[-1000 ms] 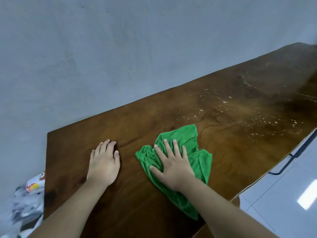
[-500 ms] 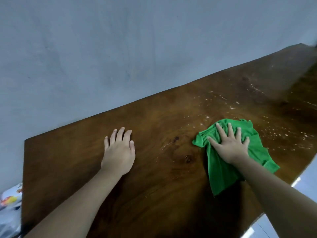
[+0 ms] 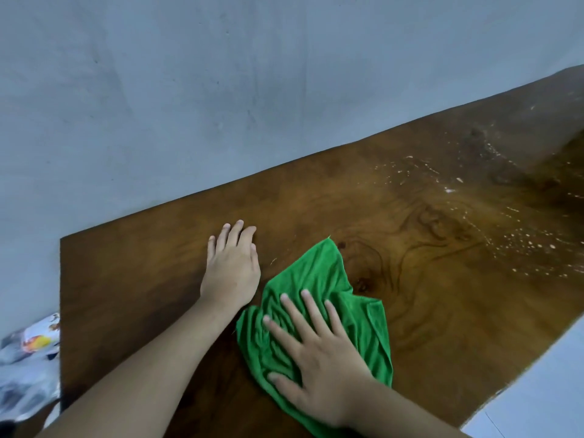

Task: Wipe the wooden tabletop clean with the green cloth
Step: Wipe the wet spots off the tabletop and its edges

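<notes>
A crumpled green cloth (image 3: 319, 279) lies on the dark wooden tabletop (image 3: 426, 311), near its front middle. My right hand (image 3: 319, 358) presses flat on the cloth, fingers spread and pointing up-left. My left hand (image 3: 232, 267) rests palm down on the bare wood just left of the cloth, fingers together, holding nothing. White specks and streaks (image 3: 521, 248) dot the tabletop to the right, away from the cloth.
A plain grey wall (image 3: 221, 90) runs along the table's far edge. Printed plastic bags (image 3: 28, 358) sit beyond the table's left end. Pale tiled floor (image 3: 537, 390) shows past the near right edge.
My right hand has swept the cloth back from the speckled right area towards the left and nearer to me, ending beside my left hand. My left hand stays flat on the wood.
</notes>
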